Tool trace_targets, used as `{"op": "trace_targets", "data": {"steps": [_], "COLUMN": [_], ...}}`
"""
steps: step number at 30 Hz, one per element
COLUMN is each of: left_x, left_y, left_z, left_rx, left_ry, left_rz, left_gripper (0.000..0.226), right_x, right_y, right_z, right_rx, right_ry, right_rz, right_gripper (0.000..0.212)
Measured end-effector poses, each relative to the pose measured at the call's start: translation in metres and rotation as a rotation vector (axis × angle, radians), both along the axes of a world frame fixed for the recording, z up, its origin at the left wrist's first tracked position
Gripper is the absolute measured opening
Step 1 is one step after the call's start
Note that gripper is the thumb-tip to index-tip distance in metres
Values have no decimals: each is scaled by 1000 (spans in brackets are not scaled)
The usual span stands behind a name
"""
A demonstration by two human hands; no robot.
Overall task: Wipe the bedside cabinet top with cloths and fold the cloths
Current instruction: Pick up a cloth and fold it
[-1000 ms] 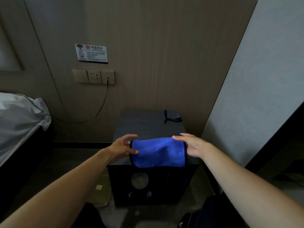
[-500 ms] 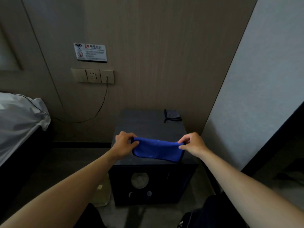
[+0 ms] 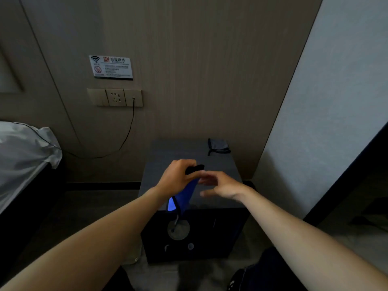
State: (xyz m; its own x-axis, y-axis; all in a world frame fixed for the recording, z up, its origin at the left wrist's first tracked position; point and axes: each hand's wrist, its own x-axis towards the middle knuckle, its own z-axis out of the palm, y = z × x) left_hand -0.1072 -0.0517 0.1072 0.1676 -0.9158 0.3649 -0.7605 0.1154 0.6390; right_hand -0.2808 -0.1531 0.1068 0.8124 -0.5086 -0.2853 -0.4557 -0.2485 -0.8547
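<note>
The blue cloth hangs bunched from the left hand above the front part of the cabinet top. Its lower end drops past the front edge of the top, where a bright blue patch and a dark trim strip show. A dark edge of the cloth sticks out above the left hand's fingers.

The left hand is closed around the upper end of the cloth, fingers curled together and clamped on it. The right hand is just beside it, to the right, with fingers spread apart and slightly blurred. It grips nothing. Whether its fingertips touch the cloth cannot be told.

A second, grey cloth lies folded at the rear right corner of the cabinet top, well apart from both hands. The rest of the top is bare.

The cabinet is dark, with a round fitting on its front face. It stands against a wood-panel wall. On that wall, up and to the left, are a socket plate with a cable plugged in and a sign above it. A bed with pale bedding is at the left edge.
</note>
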Motion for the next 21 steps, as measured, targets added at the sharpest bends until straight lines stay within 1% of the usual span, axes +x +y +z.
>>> {"op": "trace_targets", "data": {"steps": [1,3,4,7,8,10,12,14,15,17,18,19,21], "left_x": [1,4,6,12,13,14,17,22,25,29,31,31,35], "left_y": [-1,0,0,3,3,3,1,1,1,0,-1,-2,-6], "left_z": [3,10,12,16,17,17,14,11,9,3,-2,-5,-19], "left_rx": [8,9,11,36,47,49,56,79,86,76,87,112,271], "left_ry": [-31,-81,-94,-87,-78,-58,-34,-21,-21,13,57,104,167], "left_rz": [-1,-8,-20,-69,-70,-41,15,98,157,280,337,389,518], "left_gripper": [42,46,47,43,42,44,48,52,51,40,34,32,39], "right_x": [1,2,3,5,5,4,2,0,0,-1,-2,-3,-4], "right_y": [2,6,8,8,8,10,13,14,13,14,15,15,17], "right_z": [1,3,4,0,-2,-3,-4,-6,-7,-8,-6,-4,-1], "right_rx": [39,6,-20,-46,-61,-53,-23,6,27,91,126,158,183], "right_ry": [-28,-36,-36,-22,-3,45,43,7,-12,-46,-59,-73,-105], "right_rz": [22,58,66,39,58,102,90,46,17,-42,-66,-91,-143], "right_gripper": [53,41,40,56,56,44,27,18,19,21,21,21,19]}}
